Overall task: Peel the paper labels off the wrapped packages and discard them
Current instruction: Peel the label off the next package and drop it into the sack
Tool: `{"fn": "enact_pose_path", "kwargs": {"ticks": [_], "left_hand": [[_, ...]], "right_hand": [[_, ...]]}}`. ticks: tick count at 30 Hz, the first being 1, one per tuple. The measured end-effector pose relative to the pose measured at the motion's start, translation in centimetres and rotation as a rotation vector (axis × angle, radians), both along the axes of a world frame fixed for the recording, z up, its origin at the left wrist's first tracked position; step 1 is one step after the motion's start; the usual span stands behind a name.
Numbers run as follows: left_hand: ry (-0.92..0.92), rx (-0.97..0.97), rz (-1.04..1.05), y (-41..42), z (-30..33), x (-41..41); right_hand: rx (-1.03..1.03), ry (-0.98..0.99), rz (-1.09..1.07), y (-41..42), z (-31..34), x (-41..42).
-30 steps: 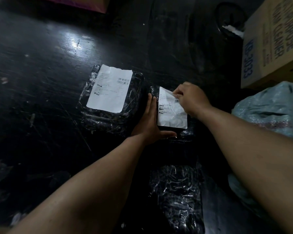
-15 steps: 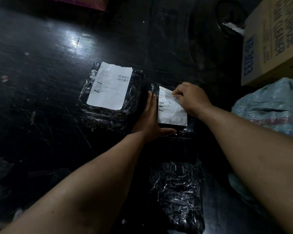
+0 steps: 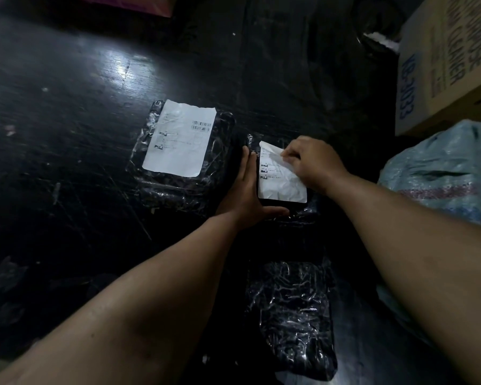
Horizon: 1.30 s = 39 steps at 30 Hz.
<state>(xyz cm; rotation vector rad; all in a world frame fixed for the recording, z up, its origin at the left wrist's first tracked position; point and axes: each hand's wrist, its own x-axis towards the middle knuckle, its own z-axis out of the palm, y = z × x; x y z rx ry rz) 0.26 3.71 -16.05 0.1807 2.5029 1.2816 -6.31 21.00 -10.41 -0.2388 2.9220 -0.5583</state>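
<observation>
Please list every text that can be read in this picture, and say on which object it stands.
"FOAM CLEANER": cardboard box, in dark print; the word above it is cut off.
"HB-3033": same box, blue print; the first letters are uncertain.
Large label: barcodes and lines, too small to read.
Small label: print too blurred to read.

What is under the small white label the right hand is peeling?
Under the small label is a dark, plastic-wrapped package, steadied by the left hand. The right hand pinches the lifted top corner. What the package contains is hidden by wrap and label.
</observation>
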Motion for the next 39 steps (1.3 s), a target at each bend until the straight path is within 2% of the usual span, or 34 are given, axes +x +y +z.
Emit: {"fn": "enact_pose_path", "kwargs": {"ticks": [6,33,39], "left_hand": [[0.046,-0.012,-0.008,0.0,-0.3,0.0],[-0.011,0.031,0.019,0.0,0.1,0.1],[-0.011,0.004,0.016,0.1,0.0,0.0]], "right_hand": [[0.003,-0.006,0.013,-0.1,0.1,0.6],[-0.012,-0.09,0.134,0.9,1.3,2.2],[-0.03,0.044,-0.023,0.6,2.9,1.3]]}}
